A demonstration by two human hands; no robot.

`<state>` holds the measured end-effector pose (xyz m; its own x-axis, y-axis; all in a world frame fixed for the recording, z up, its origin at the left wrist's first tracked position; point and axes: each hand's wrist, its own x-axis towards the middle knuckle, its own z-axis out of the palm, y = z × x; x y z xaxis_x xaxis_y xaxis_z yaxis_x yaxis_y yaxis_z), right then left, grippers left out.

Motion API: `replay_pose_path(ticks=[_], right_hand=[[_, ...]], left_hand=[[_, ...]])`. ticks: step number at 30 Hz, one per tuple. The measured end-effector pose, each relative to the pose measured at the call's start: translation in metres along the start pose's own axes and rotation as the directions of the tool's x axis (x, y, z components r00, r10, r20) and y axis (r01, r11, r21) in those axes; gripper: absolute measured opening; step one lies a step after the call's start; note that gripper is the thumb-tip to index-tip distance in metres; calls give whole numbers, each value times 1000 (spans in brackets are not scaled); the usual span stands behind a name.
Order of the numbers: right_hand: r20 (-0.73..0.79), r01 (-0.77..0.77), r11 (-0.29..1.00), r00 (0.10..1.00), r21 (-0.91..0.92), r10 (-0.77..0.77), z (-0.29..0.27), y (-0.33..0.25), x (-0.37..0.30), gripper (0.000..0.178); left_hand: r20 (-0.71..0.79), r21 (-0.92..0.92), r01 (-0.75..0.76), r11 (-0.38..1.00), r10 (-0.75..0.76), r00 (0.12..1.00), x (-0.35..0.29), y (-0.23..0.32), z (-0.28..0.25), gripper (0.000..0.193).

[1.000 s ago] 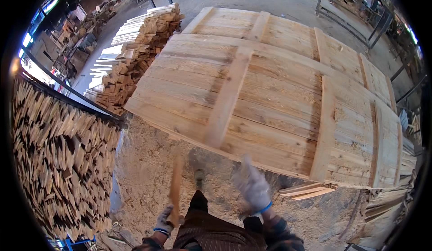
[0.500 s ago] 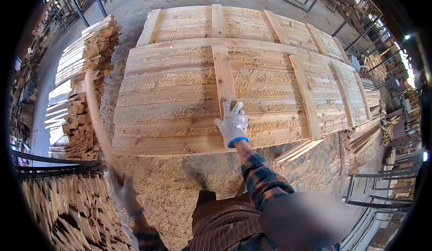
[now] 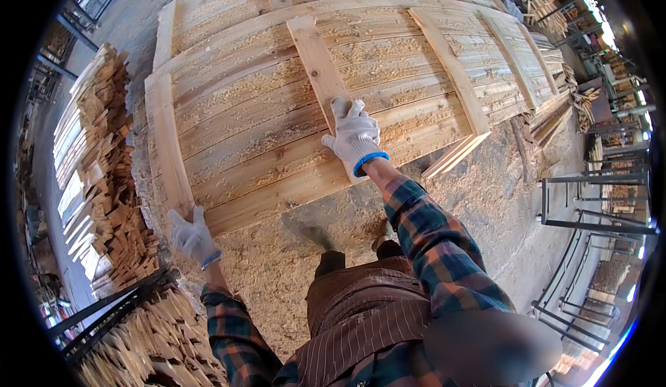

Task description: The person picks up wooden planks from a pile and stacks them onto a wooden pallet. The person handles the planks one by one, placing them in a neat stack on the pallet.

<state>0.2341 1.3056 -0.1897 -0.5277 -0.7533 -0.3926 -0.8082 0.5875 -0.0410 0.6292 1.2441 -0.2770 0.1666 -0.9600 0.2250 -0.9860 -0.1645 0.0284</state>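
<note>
A white glove covers my left hand (image 3: pixel 192 240), which grips the near end of a wooden slat (image 3: pixel 170 147) lying across the left edge of a panel of planks (image 3: pixel 263 137). My right hand (image 3: pixel 355 129), gloved in white with a blue cuff, grasps a second slat (image 3: pixel 316 61) near its close end. Its thumb is by the slat's left edge and its fingers are bent over the top. The hand hides part of that slat. Sawdust and shavings cover much of the planks.
More slats (image 3: pixel 451 68) cross the panel to the right, and another slatted panel (image 3: pixel 215 12) lies beyond. Stacked wood offcuts (image 3: pixel 104 172) stand at the left, with more pieces (image 3: pixel 152 338) at lower left. A metal frame (image 3: pixel 596 227) is at the right. Sawdust covers the floor.
My left hand has swung the raised slat rightward and down onto the panel's left edge. My right hand still holds the other slat. The whole view has shifted and tilted.
</note>
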Motion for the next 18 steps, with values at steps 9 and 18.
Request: replay_pose_path(ticks=[9, 18], right_hand=[[-225, 135, 991, 966, 24, -126, 22, 1, 2, 88], [-143, 111, 994, 983, -21, -113, 13, -1, 4, 88]], left_hand=[[-173, -120, -31, 992, 10, 985, 9, -35, -7, 87], [-190, -75, 20, 997, -34, 981, 19, -55, 30, 94]])
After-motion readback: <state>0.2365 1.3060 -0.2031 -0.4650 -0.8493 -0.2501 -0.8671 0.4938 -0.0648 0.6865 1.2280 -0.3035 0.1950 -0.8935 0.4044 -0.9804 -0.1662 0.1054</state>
